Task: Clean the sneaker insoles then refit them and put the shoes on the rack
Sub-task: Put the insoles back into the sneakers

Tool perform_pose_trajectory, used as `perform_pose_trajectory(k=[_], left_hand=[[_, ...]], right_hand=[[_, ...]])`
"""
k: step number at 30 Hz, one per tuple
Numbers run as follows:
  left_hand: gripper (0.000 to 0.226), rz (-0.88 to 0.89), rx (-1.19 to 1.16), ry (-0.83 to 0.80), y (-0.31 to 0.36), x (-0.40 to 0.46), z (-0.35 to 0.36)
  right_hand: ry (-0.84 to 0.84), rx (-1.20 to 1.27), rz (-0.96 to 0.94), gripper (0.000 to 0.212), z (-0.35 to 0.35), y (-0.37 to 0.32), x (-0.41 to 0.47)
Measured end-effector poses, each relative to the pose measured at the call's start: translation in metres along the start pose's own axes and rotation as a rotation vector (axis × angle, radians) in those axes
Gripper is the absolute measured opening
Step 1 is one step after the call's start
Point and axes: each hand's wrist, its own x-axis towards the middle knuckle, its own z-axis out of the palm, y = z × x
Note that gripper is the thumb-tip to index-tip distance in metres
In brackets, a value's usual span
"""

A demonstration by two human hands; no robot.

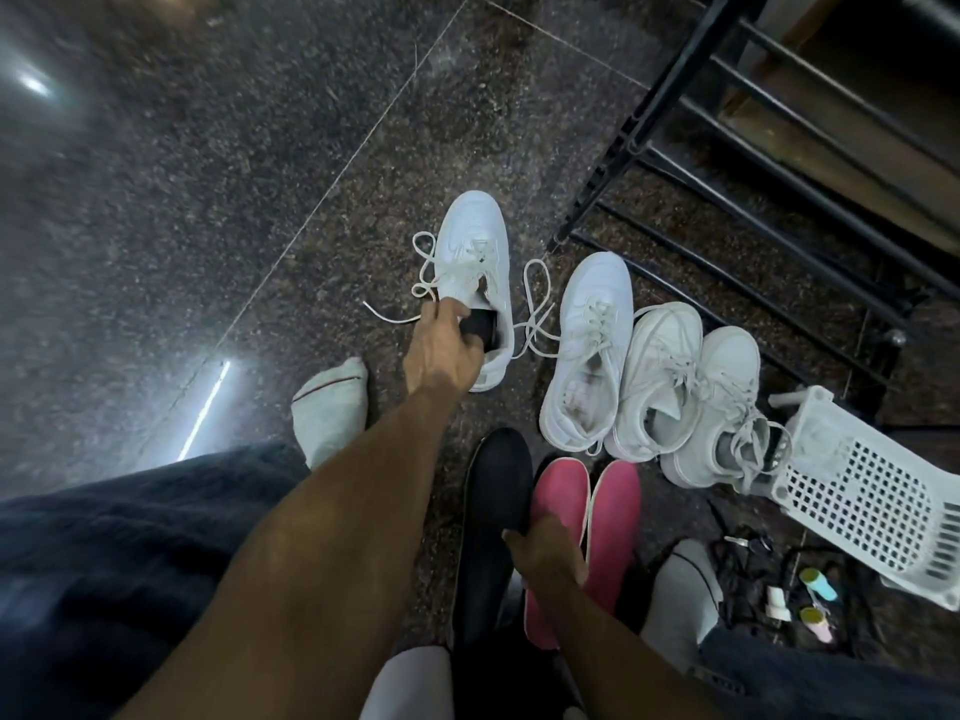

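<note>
A white sneaker (475, 272) with loose laces lies on the dark speckled stone floor (208, 200), toe pointing away, and a black insole (480, 328) sticks out of its opening. The left hand (441, 350) reaches to that opening, its fingers (449, 310) curled on the heel end of the black insole where it enters the shoe. Nearer the person, a second black insole (493, 511) lies flat on the floor, with two pink insoles (561, 517) just beside it on the right, side by side. The right hand (548, 556) rests across the gap between the black insole and the nearer pink one; its fingers are bent down onto them, but whether they grip either cannot be told. To the right of the held sneaker stand three more white sneakers (587, 356) in a tight row, laces untied, the first showing a stained inner lining. Beyond them is a black metal shoe rack (753, 163) with bare bars. A white perforated plastic basket (857, 506) lies tipped on its side next to the last sneaker, and small bottles (818, 584) and dark cords lie on the floor in front of it. The person's feet in grey socks (330, 407) frame the scene, with dark trouser legs at the bottom.
</note>
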Motion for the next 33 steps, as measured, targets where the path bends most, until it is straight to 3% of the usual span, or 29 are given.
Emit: perform_pose_trajectory(k=[3, 6, 9, 16, 19, 21, 25, 28, 30, 33], left_hand=[[0.02, -0.109, -0.091, 0.006, -0.008, -0.008, 0.004], [0.013, -0.246, -0.209, 0.023, -0.009, -0.017, 0.001], [0.019, -0.345, -0.207, -0.012, -0.01, -0.03, 0.0], [0.037, -0.409, -0.335, -0.328, -0.021, -0.084, 0.016], [0.014, -0.473, -0.422, -0.531, -0.011, -0.108, 0.013], [0.011, -0.438, -0.448, -0.567, -0.002, -0.11, 0.014], [0.018, -0.332, -0.537, -0.59, 0.031, -0.108, 0.014], [0.025, -0.274, -0.584, -0.611, 0.049, -0.103, 0.016], [0.021, -0.239, -0.609, -0.692, 0.056, -0.102, 0.017], [0.013, -0.19, -0.627, -0.775, 0.065, -0.1, 0.026]], right_hand=[[-0.081, -0.004, -0.101, 0.038, 0.001, 0.005, 0.001], [-0.089, 0.209, -0.145, 0.014, -0.008, -0.001, -0.001], [-0.018, 0.386, -0.247, 0.03, -0.023, -0.009, -0.006], [0.048, 0.82, -0.373, 0.038, -0.06, -0.006, -0.018], [0.118, 0.837, -0.403, 0.03, -0.07, 0.0, -0.024], [0.169, 0.774, -0.372, 0.015, -0.073, 0.003, -0.029], [0.255, 0.648, -0.36, 0.08, -0.101, -0.001, -0.062], [0.289, 0.367, -0.274, 0.11, -0.123, 0.002, -0.069], [0.299, 0.233, -0.231, 0.113, -0.133, 0.009, -0.062], [0.324, 0.263, -0.172, 0.093, -0.147, 0.014, -0.054]])
